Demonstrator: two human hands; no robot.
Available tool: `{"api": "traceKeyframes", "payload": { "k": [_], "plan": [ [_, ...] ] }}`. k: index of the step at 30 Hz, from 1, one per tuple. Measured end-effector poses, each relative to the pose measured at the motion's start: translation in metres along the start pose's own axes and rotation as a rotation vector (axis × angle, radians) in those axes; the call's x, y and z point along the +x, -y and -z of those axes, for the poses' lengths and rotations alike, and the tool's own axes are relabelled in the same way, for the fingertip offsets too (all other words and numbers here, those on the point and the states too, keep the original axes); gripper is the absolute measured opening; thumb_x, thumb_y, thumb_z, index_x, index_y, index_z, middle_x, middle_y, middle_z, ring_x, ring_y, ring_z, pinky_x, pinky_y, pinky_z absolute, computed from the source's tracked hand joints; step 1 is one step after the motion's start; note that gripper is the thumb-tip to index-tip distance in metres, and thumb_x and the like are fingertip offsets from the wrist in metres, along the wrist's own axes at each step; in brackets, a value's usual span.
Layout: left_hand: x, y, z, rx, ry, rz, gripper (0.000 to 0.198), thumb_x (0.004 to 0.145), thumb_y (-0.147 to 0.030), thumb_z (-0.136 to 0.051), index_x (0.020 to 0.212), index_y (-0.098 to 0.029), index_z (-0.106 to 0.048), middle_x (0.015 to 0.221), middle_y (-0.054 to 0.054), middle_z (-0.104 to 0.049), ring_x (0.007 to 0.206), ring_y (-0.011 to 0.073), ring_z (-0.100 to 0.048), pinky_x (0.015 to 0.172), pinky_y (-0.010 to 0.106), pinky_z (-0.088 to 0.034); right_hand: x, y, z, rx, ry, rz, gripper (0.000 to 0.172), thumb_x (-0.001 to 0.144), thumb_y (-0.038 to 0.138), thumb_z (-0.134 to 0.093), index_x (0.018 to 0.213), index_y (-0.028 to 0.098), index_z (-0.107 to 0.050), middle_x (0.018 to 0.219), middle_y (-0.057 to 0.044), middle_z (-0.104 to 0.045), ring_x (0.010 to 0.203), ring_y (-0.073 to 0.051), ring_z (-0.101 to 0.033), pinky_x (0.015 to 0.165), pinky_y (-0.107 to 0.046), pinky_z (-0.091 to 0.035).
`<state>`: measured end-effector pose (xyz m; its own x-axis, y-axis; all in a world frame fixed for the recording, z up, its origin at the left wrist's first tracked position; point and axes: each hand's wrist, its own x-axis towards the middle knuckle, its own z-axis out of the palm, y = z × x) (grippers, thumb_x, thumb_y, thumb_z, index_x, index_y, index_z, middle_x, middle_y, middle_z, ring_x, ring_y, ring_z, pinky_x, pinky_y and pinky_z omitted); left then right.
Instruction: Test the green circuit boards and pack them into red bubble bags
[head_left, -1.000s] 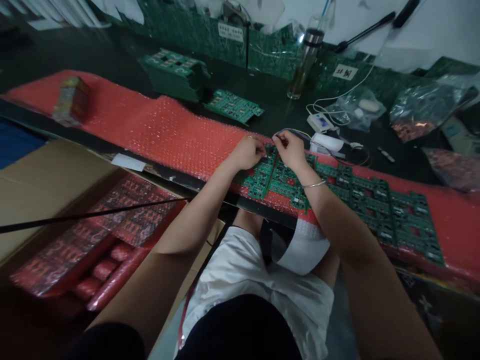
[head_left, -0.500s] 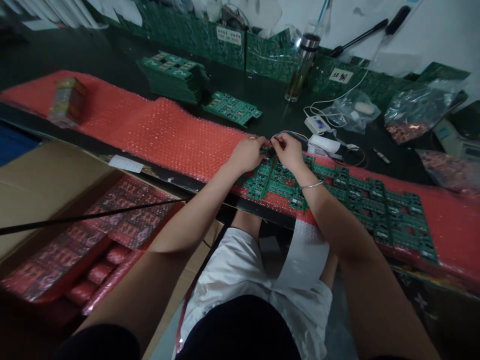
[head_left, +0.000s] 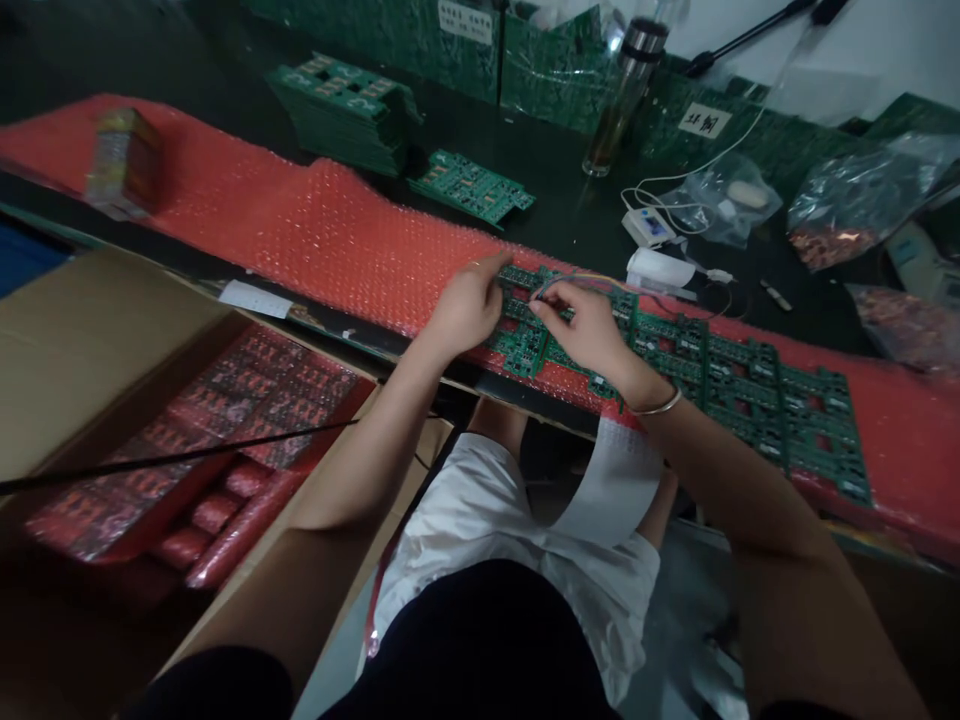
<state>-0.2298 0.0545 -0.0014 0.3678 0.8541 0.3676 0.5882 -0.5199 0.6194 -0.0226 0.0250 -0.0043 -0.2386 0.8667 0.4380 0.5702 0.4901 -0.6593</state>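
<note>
Green circuit board panels lie in a row on red bubble wrap along the bench's front edge. My left hand rests at the left end of the leftmost panel, index finger stretched out along it and thumb apart. Over that same panel, my right hand pinches the end of a thin multicoloured wire cable between thumb and index finger. The cable runs back toward a small white device. Its tip is too small to make out.
Behind lie a tall stack of boards, a lower stack, and a glass bottle. Bags of copper-coloured parts sit at right. A taped block stands far left. Below, an open carton holds red-wrapped boards.
My right hand has shifted toward me and lower over the leftmost panel with the cable end. My left hand has drawn back to the left, index finger now extended. The view has tilted down.
</note>
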Motion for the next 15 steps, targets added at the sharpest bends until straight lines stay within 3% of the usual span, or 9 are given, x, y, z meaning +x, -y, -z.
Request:
{"api": "traceKeyframes", "payload": {
  "k": [3, 5, 15],
  "plan": [
    [-0.029, -0.012, 0.001, -0.076, -0.17, 0.024, 0.052, 0.087, -0.008, -0.04, 0.133, -0.01, -0.064, 0.133, 0.013, -0.072, 0.127, 0.0229, -0.067, 0.115, 0.038, -0.05, -0.013, 0.007, -0.007, -0.109, 0.031, 0.048, 0.014, 0.098, 0.034, -0.063, 0.087, 0.024, -0.065, 0.093, -0.005, -0.074, 0.092, -0.023, -0.068, 0.089, -0.038, -0.051],
    [-0.047, -0.017, -0.001, -0.103, -0.208, 0.016, 0.047, 0.085, -0.009, -0.043, 0.126, -0.011, -0.067, 0.125, 0.013, -0.074, 0.12, 0.0236, -0.07, 0.111, 0.038, -0.052, -0.016, 0.004, -0.01, -0.141, 0.044, 0.065, 0.014, 0.099, 0.032, -0.062, 0.088, 0.023, -0.064, 0.094, -0.006, -0.074, 0.093, -0.024, -0.068, 0.09, -0.039, -0.05],
    [-0.105, -0.035, -0.004, -0.068, -0.177, 0.005, 0.033, 0.089, -0.011, -0.046, 0.111, -0.018, -0.071, 0.115, 0.009, -0.074, 0.112, 0.0217, -0.07, 0.103, 0.038, -0.054, -0.02, -0.002, -0.015, -0.225, 0.087, 0.084, 0.017, 0.102, 0.035, -0.059, 0.091, 0.023, -0.065, 0.098, -0.006, -0.075, 0.099, -0.025, -0.067, 0.094, -0.041, -0.048]
  ]
}}
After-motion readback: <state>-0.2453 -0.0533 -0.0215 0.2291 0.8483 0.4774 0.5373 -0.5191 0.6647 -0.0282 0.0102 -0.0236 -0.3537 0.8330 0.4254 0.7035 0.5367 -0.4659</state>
